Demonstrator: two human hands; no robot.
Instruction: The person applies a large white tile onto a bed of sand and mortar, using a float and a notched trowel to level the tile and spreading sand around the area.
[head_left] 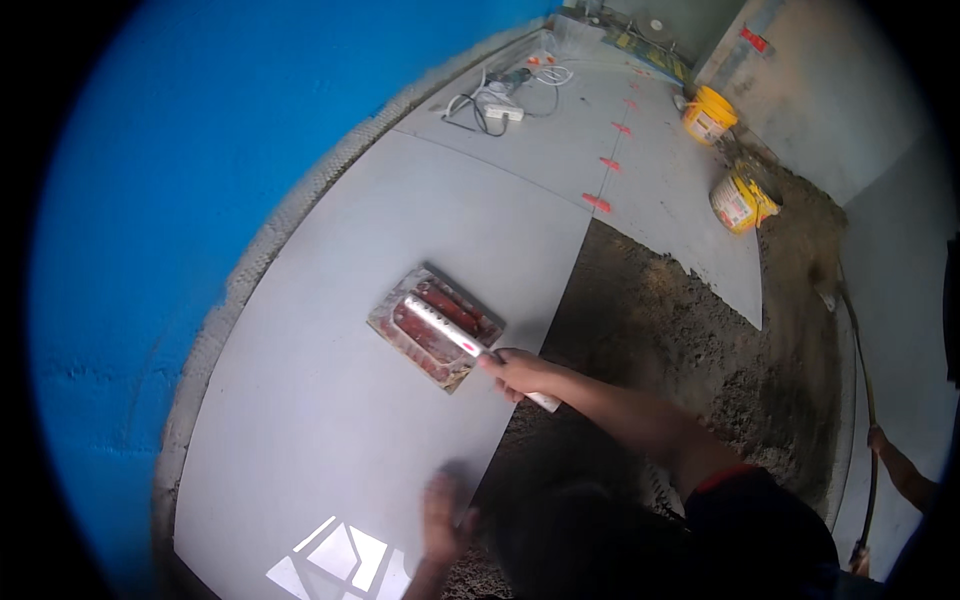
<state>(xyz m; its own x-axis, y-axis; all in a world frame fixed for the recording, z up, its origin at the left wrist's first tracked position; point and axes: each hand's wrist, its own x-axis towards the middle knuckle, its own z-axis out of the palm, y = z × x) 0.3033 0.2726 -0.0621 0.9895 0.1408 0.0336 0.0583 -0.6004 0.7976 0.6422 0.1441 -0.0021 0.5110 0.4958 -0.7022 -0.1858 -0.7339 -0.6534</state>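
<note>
My right hand [512, 372] is closed round the white bar handle [443, 326] of a flat rectangular tool with a red, stained body [448, 305], which rests on a large pale grey floor tile [300, 400]. My left hand [443, 515] is low in the view at the tile's right edge, slightly blurred, with thumb apart from fingers and nothing visible in it. Beside this tile lies rough dark mortar [590, 320].
A blue wall [170, 170] borders the left. Further tiles with red spacers [610, 163] carry cables and a power strip [503, 111]. Two yellow buckets [735, 205] stand upper right. At far right a co-worker's hand [876, 438] grips a long pole [857, 350].
</note>
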